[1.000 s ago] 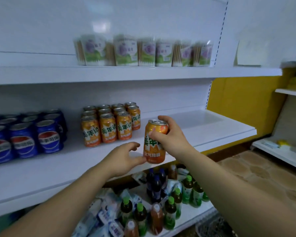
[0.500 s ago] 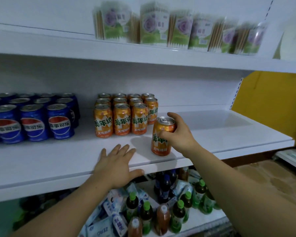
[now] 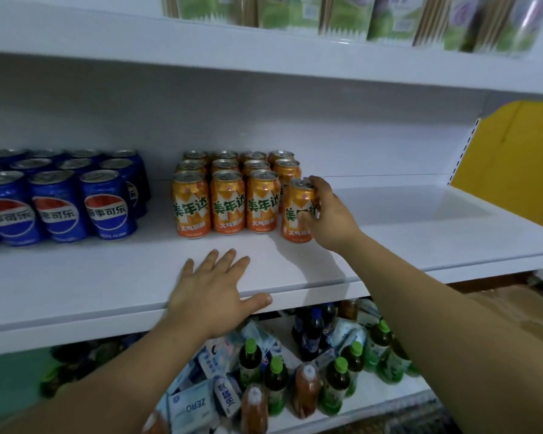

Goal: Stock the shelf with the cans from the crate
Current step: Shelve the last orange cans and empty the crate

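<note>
My right hand (image 3: 329,220) grips an orange soda can (image 3: 297,211) that stands upright on the white middle shelf (image 3: 420,227), at the right end of the front row of a block of several matching orange cans (image 3: 226,205). My left hand (image 3: 213,292) rests flat on the shelf's front edge, fingers spread, holding nothing. The crate is out of view.
Several blue cola cans (image 3: 57,205) stand to the left of the orange block. Green-labelled packets (image 3: 342,14) line the upper shelf. Bottles (image 3: 336,383) and wipe packs (image 3: 195,405) fill the lower shelf. A yellow wall (image 3: 514,158) is at right.
My right hand carried the orange can from the shelf's front edge back and down beside the front row. My left hand dropped from the can's base onto the shelf edge. The camera moved closer.
</note>
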Motion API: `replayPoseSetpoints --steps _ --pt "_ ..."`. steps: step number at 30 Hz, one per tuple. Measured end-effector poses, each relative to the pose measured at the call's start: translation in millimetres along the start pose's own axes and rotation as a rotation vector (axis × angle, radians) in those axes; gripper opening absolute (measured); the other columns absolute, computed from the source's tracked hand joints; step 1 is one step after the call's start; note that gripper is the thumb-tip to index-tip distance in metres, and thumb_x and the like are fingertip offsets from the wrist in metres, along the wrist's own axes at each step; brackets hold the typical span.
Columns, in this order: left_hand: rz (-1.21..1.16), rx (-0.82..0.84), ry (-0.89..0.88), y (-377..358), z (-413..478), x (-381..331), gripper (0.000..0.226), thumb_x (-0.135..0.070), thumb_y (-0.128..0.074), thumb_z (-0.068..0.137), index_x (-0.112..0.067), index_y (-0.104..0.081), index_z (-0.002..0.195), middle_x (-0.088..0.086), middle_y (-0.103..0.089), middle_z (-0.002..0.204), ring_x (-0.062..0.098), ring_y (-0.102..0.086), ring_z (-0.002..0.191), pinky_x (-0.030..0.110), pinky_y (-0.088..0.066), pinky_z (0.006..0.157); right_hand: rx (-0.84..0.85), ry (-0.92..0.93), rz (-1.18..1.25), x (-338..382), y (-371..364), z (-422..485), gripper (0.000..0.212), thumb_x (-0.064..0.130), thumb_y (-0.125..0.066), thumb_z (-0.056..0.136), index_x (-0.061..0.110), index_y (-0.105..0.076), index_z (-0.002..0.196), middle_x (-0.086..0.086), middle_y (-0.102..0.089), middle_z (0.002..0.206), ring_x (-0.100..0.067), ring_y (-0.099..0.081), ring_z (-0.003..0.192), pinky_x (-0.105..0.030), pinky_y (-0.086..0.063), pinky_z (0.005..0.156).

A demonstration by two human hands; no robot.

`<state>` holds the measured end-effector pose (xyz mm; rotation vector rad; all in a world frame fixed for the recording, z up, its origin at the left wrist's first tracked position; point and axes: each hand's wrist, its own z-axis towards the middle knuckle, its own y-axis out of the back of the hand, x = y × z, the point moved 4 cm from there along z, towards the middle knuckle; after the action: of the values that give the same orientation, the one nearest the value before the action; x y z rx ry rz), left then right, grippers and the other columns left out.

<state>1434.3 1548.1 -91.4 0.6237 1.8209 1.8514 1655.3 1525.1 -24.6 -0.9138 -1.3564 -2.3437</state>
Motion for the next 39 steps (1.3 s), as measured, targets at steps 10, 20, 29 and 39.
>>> replayPoseSetpoints --steps 10,20,29,39 --pt "0.035 0.007 -0.003 -2.9 3.2 1.5 0.091 -0.086 -0.014 0.076 -0.037 0.0 0.152 -0.008 0.003 0.162 0.018 0.002 0.149 0.05 -0.004 0.119 -0.005 0.008 -0.002 -13.3 -18.1 32.0 0.062 0.02 -0.048 0.099 0.024 -0.015 0.151 -0.01 -0.05 0.14 -0.032 -0.052 0.121 -0.034 -0.041 0.091" --pt "0.009 0.056 -0.013 1.2 1.9 2.8 0.091 -0.085 -0.016 0.077 -0.036 -0.002 0.152 -0.007 0.003 0.162 0.019 0.003 0.148 0.05 -0.003 0.119 0.047 -0.171 0.011 -18.5 -26.5 7.0 0.09 0.041 -0.056 0.095 0.026 0.012 0.153 -0.008 -0.017 0.16 -0.03 -0.03 0.141 -0.04 -0.029 0.111" --pt "0.013 0.017 -0.173 12.2 -12.2 -21.7 0.079 -0.069 -0.032 0.09 -0.027 -0.012 0.153 -0.001 -0.003 0.162 0.02 -0.002 0.149 0.052 -0.003 0.118 0.079 -0.418 -0.256 -59.0 50.1 -131.0 0.072 0.044 -0.05 0.097 0.016 -0.015 0.154 -0.008 -0.025 0.157 -0.028 -0.035 0.137 -0.04 -0.036 0.108" --pt "-0.39 0.441 -0.468 -101.1 -109.1 -157.1 0.073 -0.054 -0.056 0.089 -0.024 -0.029 0.149 -0.001 -0.027 0.156 0.02 -0.038 0.136 0.036 -0.036 0.109 0.138 -0.723 -0.304 -107.0 45.4 -317.2 0.071 0.045 -0.052 0.096 0.02 -0.019 0.153 -0.006 -0.033 0.153 -0.027 -0.043 0.13 -0.037 -0.043 0.098"
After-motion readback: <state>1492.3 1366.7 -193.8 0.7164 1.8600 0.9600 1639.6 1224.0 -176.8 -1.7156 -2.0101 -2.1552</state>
